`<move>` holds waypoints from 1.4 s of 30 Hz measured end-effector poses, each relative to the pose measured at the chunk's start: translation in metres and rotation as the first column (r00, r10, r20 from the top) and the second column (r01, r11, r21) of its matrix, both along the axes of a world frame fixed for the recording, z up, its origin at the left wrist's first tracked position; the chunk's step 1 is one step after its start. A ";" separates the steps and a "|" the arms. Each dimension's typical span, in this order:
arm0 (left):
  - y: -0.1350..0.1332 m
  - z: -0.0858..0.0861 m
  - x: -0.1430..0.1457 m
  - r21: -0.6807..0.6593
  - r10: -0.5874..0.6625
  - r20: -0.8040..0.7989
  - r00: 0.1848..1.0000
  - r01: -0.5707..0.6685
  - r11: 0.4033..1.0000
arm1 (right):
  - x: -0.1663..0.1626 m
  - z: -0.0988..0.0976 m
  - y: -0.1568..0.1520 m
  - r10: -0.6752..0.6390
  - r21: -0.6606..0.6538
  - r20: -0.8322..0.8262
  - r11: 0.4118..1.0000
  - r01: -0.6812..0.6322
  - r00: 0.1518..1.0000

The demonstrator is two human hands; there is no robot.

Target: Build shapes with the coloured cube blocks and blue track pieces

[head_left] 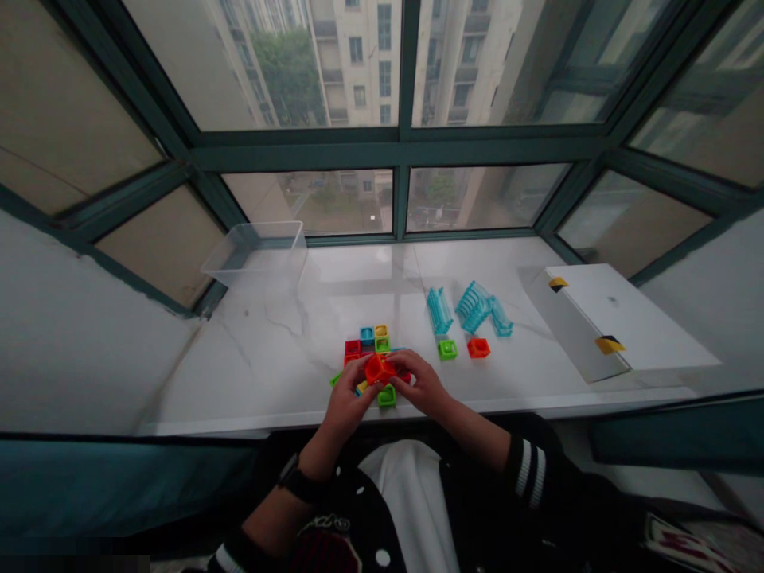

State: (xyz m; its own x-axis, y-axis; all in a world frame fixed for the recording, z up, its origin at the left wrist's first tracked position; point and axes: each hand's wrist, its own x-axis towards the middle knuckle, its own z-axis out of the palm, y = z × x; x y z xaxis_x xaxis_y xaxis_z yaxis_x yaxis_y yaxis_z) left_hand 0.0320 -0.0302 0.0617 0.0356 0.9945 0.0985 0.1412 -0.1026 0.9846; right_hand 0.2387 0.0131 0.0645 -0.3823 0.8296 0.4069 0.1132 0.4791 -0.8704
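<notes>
Between my left hand (344,396) and my right hand (425,385), an orange-red cube-shaped toy block (378,368) is held in the fingertips above the table. Both hands are closed, with thumbs and fingers at the block's sides. Beneath and behind them lies a cluster of coloured blocks, including a blue block (366,336), a yellow block (381,330), a red block (352,348) and a green block (387,396) near my fingers. My hands hide part of this cluster, so I cannot tell how all its pieces are joined.
Right of the cluster sit a loose green block (447,349) and an orange block (478,348). Behind them are clear turquoise track-like pieces (440,310). A transparent bin (256,255) stands back left, a white box (633,318) with yellow-black tabs at right. Windows rise behind the white counter (286,374).
</notes>
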 end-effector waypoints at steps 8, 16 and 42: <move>-0.004 -0.007 -0.002 0.032 -0.072 -0.091 0.993 0.075 0.997 | 0.003 -0.007 0.006 -0.014 -0.196 -0.104 0.981 -0.007 0.995; -0.002 0.011 0.005 0.021 -0.058 -0.073 0.996 0.060 0.998 | 0.003 -0.015 0.007 0.024 -0.386 -0.182 0.918 -0.094 0.983; 0.001 -0.006 0.015 0.120 -0.042 -0.194 0.980 0.066 0.991 | 0.011 -0.023 0.001 -0.028 -0.091 0.121 0.995 0.039 0.992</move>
State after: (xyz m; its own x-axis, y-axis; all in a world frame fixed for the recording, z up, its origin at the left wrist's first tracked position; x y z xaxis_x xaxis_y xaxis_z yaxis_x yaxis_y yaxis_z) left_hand 0.0471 -0.0293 0.0561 0.1191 0.9708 0.2080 0.3157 -0.2357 0.9191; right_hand 0.2497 0.0141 0.0413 -0.3945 0.8751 0.2803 0.2338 0.3906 -0.8904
